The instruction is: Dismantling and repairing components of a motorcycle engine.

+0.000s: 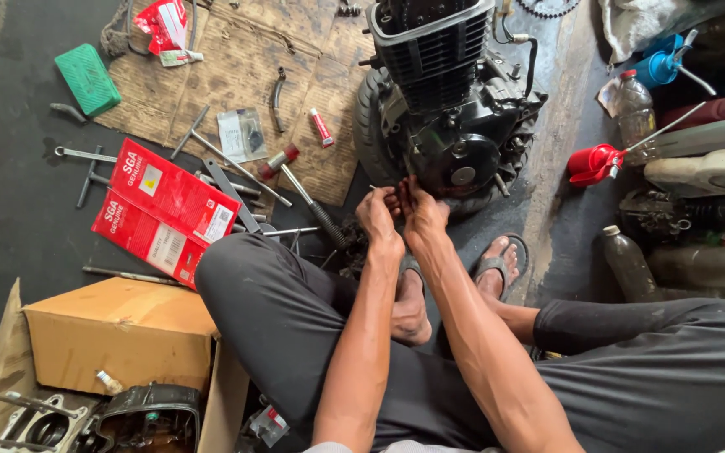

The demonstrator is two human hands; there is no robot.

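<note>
Both hands, left hand and right hand, pinched together on something too small to identify, just before the engine. One slip could have dropped it among the floor tools.

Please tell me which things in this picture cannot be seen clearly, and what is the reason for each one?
- Head view: whatever the left hand and right hand pinch together is hidden by the fingers.
- Head view: the engine is cut off by the top edge.
- Head view: the metal part beside the cardboard box is cut off by the bottom edge.
- Head view: the right foot under the leg is partly hidden.
</note>
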